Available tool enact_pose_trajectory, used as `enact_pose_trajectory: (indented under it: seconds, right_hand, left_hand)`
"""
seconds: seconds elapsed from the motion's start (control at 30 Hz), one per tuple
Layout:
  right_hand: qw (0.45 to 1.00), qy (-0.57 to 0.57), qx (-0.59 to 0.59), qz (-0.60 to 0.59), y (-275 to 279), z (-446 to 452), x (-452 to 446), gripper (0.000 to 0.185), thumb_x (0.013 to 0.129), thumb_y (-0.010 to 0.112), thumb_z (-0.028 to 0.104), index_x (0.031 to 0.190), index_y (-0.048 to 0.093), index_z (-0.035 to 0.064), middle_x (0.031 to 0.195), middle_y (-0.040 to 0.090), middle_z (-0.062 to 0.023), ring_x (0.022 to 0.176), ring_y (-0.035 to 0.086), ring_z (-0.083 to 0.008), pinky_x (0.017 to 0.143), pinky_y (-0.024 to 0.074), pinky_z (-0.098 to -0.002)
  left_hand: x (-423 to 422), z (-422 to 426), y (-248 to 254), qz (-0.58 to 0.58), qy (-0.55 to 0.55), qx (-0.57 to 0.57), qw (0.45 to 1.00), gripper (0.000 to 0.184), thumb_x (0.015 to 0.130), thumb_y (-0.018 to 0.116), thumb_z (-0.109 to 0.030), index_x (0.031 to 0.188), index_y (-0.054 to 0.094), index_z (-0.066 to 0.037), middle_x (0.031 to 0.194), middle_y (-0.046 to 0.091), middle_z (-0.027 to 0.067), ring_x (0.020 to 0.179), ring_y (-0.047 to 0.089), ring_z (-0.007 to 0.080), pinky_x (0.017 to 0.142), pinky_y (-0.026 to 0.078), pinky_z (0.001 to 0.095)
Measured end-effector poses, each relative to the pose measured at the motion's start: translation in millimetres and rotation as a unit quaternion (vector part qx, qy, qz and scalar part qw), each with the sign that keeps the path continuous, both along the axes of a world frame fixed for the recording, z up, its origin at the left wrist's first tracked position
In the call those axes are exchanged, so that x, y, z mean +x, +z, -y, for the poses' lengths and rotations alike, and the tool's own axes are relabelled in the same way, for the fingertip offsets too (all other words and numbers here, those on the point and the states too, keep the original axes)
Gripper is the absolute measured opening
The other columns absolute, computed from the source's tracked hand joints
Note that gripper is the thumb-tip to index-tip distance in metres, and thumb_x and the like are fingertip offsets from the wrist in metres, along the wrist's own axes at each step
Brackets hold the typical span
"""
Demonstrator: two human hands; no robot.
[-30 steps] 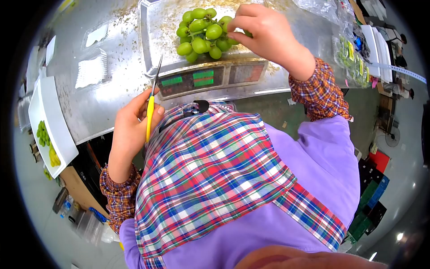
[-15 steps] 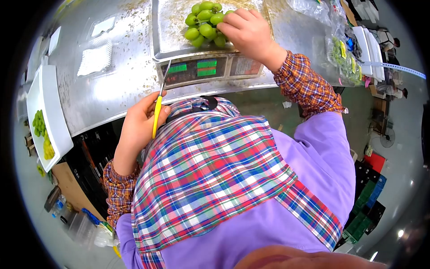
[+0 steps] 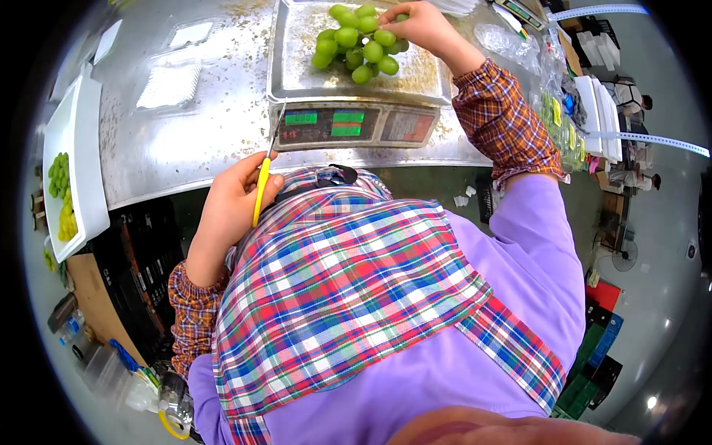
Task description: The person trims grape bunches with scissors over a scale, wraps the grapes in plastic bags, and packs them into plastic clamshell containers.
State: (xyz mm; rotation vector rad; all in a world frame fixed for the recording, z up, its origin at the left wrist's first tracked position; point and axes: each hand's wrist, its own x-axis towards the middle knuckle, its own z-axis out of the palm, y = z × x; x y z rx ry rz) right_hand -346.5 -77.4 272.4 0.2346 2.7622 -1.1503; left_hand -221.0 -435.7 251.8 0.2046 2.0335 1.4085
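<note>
Thin scissors with yellow handles (image 3: 261, 191) are held in my left hand (image 3: 236, 194), their tips pointing up toward the scale's front edge. A bunch of green grapes (image 3: 357, 46) lies on the metal tray (image 3: 297, 83) of a weighing scale (image 3: 356, 126), whose green displays are lit. At the bunch's upper right, my right hand (image 3: 424, 28) has its fingers pinched at the grapes; a grape shows beside the fingertips, and what exactly they grip is partly hidden.
On the left stands a white bin (image 3: 89, 163) with green and yellowish grapes. Clear trays with white liners (image 3: 169, 83) lie on the metal table (image 3: 222, 141). Plastic packs (image 3: 560, 126) and bags (image 3: 512, 48) are at the right. People are visible in the far right background.
The view has shifted, so the scale appears lower and further right. The bunch has turned on the tray, and my right hand has moved to its upper right. My left hand still holds the scissors.
</note>
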Motion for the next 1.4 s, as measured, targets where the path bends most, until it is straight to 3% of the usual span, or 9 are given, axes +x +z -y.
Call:
enact_pose_trajectory:
  seconds: [0.17, 0.3, 0.6, 0.7, 0.9, 1.0, 1.13, 1.27, 1.4]
  right_hand:
    - [0.997, -0.016, 0.074, 0.009, -12.0, -18.2, -14.0, 0.019, 0.073, 0.074, 0.025, 0.084, 0.074, 0.0090, 0.072, 0.068, -0.0048, 0.064, 0.062, -0.0091, 0.064, 0.0493, -0.0222]
    - [0.993, 0.019, -0.116, 0.014, -39.8, -43.8, -15.1, 0.018, 0.078, 0.068, 0.009, 0.095, 0.069, 0.0088, 0.084, 0.065, 0.0002, 0.074, 0.059, -0.0126, 0.063, 0.0476, -0.0286]
    - [0.986, 0.005, -0.162, 0.027, -62.7, -65.6, 0.2, 0.031, 0.084, 0.066, 0.014, 0.113, 0.062, 0.0024, 0.093, 0.066, -0.0063, 0.078, 0.062, -0.0113, 0.069, 0.0504, -0.0253]
    - [0.987, 0.004, -0.158, 0.003, -63.0, -65.0, 7.6, 0.032, 0.084, 0.066, 0.015, 0.113, 0.062, 0.0024, 0.094, 0.066, -0.0064, 0.079, 0.062, -0.0116, 0.069, 0.0505, -0.0259]
    - [0.990, 0.034, -0.135, -0.003, -50.8, -70.9, 11.0, 0.033, 0.084, 0.067, 0.017, 0.114, 0.063, 0.0037, 0.096, 0.066, -0.0062, 0.083, 0.060, -0.0116, 0.072, 0.0494, -0.0257]
    - [0.991, 0.053, -0.123, -0.022, -41.1, -77.4, 16.8, 0.030, 0.086, 0.065, 0.020, 0.113, 0.066, 0.0075, 0.094, 0.065, -0.0032, 0.082, 0.058, -0.0092, 0.071, 0.0472, -0.0251]
    - [0.992, 0.029, -0.077, -0.096, -17.2, -73.3, 43.3, 0.031, 0.089, 0.062, 0.027, 0.112, 0.064, 0.0054, 0.083, 0.059, 0.0010, 0.079, 0.053, -0.0085, 0.066, 0.0433, -0.0237]
    - [0.955, -0.121, -0.257, -0.087, 8.1, -66.0, 69.9, 0.022, 0.082, 0.062, 0.011, 0.104, 0.067, 0.0067, 0.075, 0.060, -0.0001, 0.061, 0.053, -0.0072, 0.056, 0.0435, -0.0225]
    - [0.858, -0.044, -0.510, -0.044, -10.9, -91.4, 71.0, 0.028, 0.095, 0.053, 0.032, 0.094, 0.061, 0.0053, 0.069, 0.047, 0.0024, 0.065, 0.044, -0.0103, 0.057, 0.0369, -0.0247]
  left_hand:
    - [-0.1, -3.1, 9.8, 0.000, -0.013, -0.009, 1.000, 0.041, 0.089, 0.063, -0.015, 0.125, 0.052, 0.002, 0.083, 0.062, 0.0026, 0.071, 0.054, 0.0073, 0.067, 0.045, 0.0204]
    - [-2.7, -13.7, 7.8, -0.083, -0.050, -0.040, 0.995, 0.041, 0.087, 0.065, -0.016, 0.122, 0.055, 0.002, 0.080, 0.060, 0.0023, 0.068, 0.051, 0.0071, 0.064, 0.043, 0.0206]
    - [-13.6, -46.8, 22.6, -0.201, -0.094, -0.108, 0.969, 0.043, 0.082, 0.070, -0.021, 0.117, 0.058, 0.002, 0.075, 0.061, 0.0097, 0.065, 0.050, 0.0112, 0.062, 0.044, 0.0264]
    - [-14.6, -54.3, 29.2, -0.202, -0.098, -0.122, 0.967, 0.045, 0.079, 0.071, -0.026, 0.112, 0.060, 0.002, 0.089, 0.066, 0.0227, 0.080, 0.065, 0.0343, 0.070, 0.050, 0.0356]
    - [-9.5, -51.6, 30.6, -0.182, -0.103, -0.149, 0.966, 0.046, 0.079, 0.071, -0.027, 0.114, 0.059, 0.001, 0.089, 0.066, 0.0220, 0.078, 0.065, 0.0333, 0.070, 0.050, 0.0355]
    - [-2.0, -43.9, 32.4, -0.182, -0.108, -0.168, 0.963, 0.041, 0.083, 0.069, -0.019, 0.117, 0.058, 0.001, 0.076, 0.061, 0.0076, 0.065, 0.048, 0.0101, 0.061, 0.044, 0.0265]
    - [3.6, -18.3, 16.2, -0.103, -0.073, -0.123, 0.984, 0.043, 0.086, 0.067, -0.018, 0.121, 0.054, 0.005, 0.083, 0.062, 0.0049, 0.071, 0.051, 0.0082, 0.065, 0.044, 0.0237]
    - [9.7, 1.5, 9.2, -0.055, -0.046, -0.069, 0.995, 0.044, 0.088, 0.065, -0.016, 0.125, 0.051, 0.004, 0.087, 0.063, 0.0048, 0.077, 0.054, 0.0080, 0.069, 0.044, 0.0217]
    - [-13.3, 21.2, -2.0, 0.013, 0.012, -0.052, 0.998, 0.043, 0.090, 0.062, -0.019, 0.126, 0.052, 0.002, 0.086, 0.063, 0.0061, 0.075, 0.057, 0.0094, 0.070, 0.046, 0.0225]
